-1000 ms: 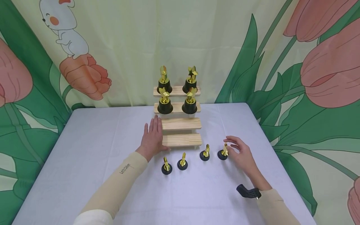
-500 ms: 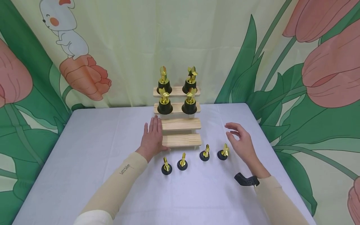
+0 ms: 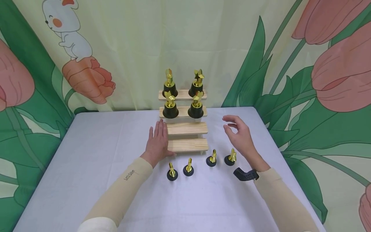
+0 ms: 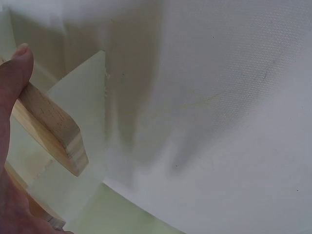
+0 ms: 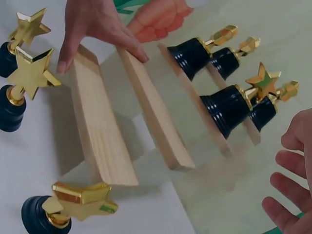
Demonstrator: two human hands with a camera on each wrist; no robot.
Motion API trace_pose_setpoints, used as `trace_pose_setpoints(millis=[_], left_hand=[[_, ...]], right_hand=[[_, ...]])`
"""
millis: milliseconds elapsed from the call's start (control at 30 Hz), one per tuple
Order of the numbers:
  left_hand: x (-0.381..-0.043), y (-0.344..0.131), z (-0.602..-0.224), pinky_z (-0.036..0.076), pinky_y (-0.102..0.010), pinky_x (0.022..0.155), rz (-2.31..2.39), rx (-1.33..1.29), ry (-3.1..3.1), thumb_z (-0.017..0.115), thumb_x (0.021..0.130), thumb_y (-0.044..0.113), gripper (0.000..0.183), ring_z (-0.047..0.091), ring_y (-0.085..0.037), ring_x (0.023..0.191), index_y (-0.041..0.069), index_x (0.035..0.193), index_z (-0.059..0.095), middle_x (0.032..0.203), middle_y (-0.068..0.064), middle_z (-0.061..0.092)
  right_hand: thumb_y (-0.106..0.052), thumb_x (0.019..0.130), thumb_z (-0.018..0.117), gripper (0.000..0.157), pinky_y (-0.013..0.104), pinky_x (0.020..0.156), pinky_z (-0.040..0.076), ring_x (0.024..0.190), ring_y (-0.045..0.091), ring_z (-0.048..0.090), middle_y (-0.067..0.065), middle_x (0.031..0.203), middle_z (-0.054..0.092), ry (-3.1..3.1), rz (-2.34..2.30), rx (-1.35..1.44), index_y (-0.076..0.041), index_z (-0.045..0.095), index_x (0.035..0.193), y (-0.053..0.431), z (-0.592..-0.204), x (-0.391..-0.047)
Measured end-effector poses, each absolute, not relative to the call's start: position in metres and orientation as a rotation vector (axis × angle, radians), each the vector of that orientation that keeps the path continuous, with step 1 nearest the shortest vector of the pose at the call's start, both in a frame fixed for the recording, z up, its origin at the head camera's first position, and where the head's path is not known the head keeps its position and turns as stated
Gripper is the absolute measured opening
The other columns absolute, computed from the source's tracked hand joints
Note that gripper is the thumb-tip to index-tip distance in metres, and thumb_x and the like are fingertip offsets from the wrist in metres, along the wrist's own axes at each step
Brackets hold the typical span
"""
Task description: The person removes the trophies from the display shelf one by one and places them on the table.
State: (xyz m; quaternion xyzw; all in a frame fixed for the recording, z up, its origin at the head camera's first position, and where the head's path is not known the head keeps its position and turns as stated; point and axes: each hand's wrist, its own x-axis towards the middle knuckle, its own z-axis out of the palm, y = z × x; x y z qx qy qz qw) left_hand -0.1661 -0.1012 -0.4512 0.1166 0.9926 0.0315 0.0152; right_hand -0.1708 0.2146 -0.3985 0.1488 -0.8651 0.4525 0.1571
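Pale fabric printed with tulips, a rabbit and a carrot forms the backdrop point(image 3: 133, 74) behind a tabletop point(image 3: 95, 145) laid with white cloth. Near its far edge stands a stepped rack point(image 3: 188, 145) with 4 light wooden shelves and a pale side panel point(image 4: 85, 92).

On the top shelf are 2 gold star trophies with black bases, at left point(image 3: 169, 88) and right point(image 3: 197, 86); the second shelf bears 2 more, at left point(image 3: 170, 110) and right point(image 3: 195, 110). All 4 stand upright.

Another 4 trophies stand on the tabletop: 2 side by side in front of the rack, at left point(image 3: 172, 174) and right point(image 3: 188, 169), 1 near its front right corner point(image 3: 211, 159), and 1 farther right point(image 3: 230, 159).

The left hand point(image 3: 157, 140) rests against the rack's left end, fingers straight, thumb by the lowest shelf. The right hand point(image 3: 239, 133) hovers to the right of the rack, fingers loosely bent and spread from the thumb, holding nothing. Both arms wear beige sleeves point(image 3: 124, 180), and a black strap point(image 3: 245, 175) shows at the right wrist.
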Motion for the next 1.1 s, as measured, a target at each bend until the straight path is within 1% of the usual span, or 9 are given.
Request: trace_pose_setpoints(millis=[333,600,933,1100], left_hand=[[-0.166,-0.101,-0.455,0.012,-0.057,0.124,0.105,0.373,3.096,0.083,0.065,0.066,0.143,0.005,-0.039,0.154,-0.008,0.155,0.0,0.164,-0.027,-0.003],[-0.167,-0.101,-0.452,0.01,-0.056,0.124,0.106,0.361,3.082,0.083,0.065,0.065,0.143,0.004,-0.039,0.154,-0.008,0.155,-0.001,0.164,-0.027,-0.004],[-0.165,-0.102,-0.45,0.009,-0.056,0.124,0.123,0.35,3.069,0.083,0.065,0.064,0.143,0.002,-0.038,0.155,-0.007,0.156,-0.001,0.165,-0.026,-0.004],[-0.166,-0.102,-0.451,0.009,-0.056,0.124,0.132,0.353,3.078,0.083,0.066,0.064,0.142,0.002,-0.038,0.155,-0.007,0.156,-0.001,0.165,-0.026,-0.004]], right_hand=[[-0.008,0.097,0.06,0.034,0.052,0.103,0.047,0.124,0.027,0.056,0.013,0.129,0.061,-2.443,1.309,0.473,-0.004,0.056,0.131,0.196,-0.386,-0.181],[-0.009,0.097,0.061,0.036,0.047,0.105,0.048,0.123,0.026,0.056,0.013,0.128,0.061,-2.462,1.292,0.499,-0.004,0.056,0.131,0.184,-0.373,-0.191],[-0.01,0.096,0.062,0.035,0.046,0.102,0.049,0.12,0.026,0.058,0.013,0.126,0.062,-2.429,1.29,0.544,-0.003,0.057,0.13,0.172,-0.361,-0.207],[-0.01,0.096,0.063,0.035,0.043,0.102,0.05,0.12,0.025,0.058,0.013,0.126,0.062,-2.421,1.291,0.577,-0.003,0.057,0.129,0.163,-0.355,-0.215]])
